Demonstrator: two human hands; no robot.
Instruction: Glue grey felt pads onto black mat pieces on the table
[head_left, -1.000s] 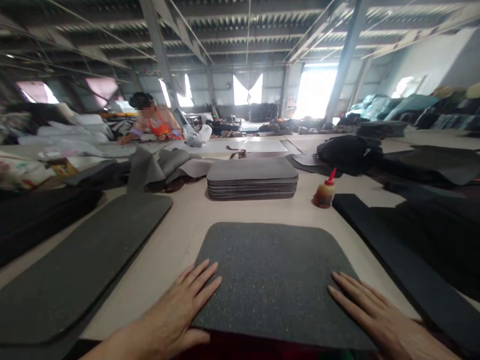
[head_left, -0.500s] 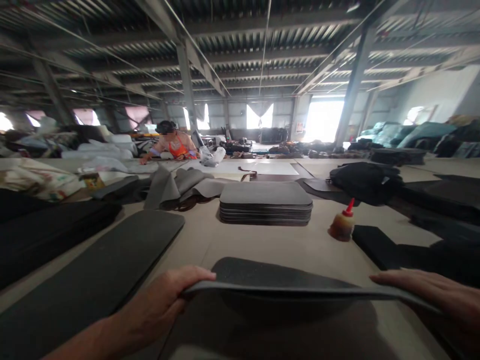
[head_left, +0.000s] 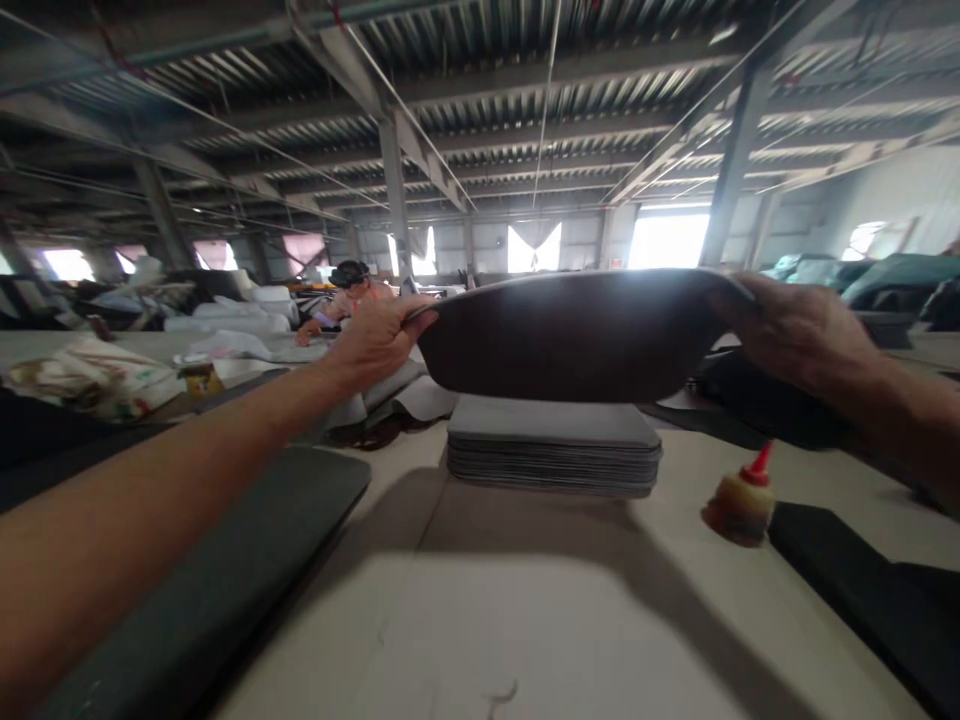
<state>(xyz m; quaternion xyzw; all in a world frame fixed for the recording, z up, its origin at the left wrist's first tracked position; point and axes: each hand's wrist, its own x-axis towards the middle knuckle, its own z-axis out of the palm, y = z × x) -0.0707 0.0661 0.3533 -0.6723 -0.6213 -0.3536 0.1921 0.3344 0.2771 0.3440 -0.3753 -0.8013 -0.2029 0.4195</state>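
A dark sheet (head_left: 570,335) hangs in the air above the table (head_left: 480,620), its long axis running left to right across the view. One broad face is turned toward the wearer; the top edge runs nearly level between the hands, and the lower edge, with rounded corners, hangs just above a stack of grey sheets (head_left: 555,465) and overlaps its far side in view. The stack's long side also runs left to right.

A bottle (head_left: 739,510) stands right of the stack, brownish liquid inside, its red spout pointing up and slightly right. Farther left are a printed sack (head_left: 112,375) and a small yellow box (head_left: 201,378); their contents cannot be made out.

The left arm stretches forward, and the left hand (head_left: 390,330) pinches the sheet's left end between thumb and fingers. The right hand (head_left: 802,325), blurred, grasps the right end, its fingers partly hidden. Near the left forearm lies a long dark mat (head_left: 262,560), slanting away from the wearer.
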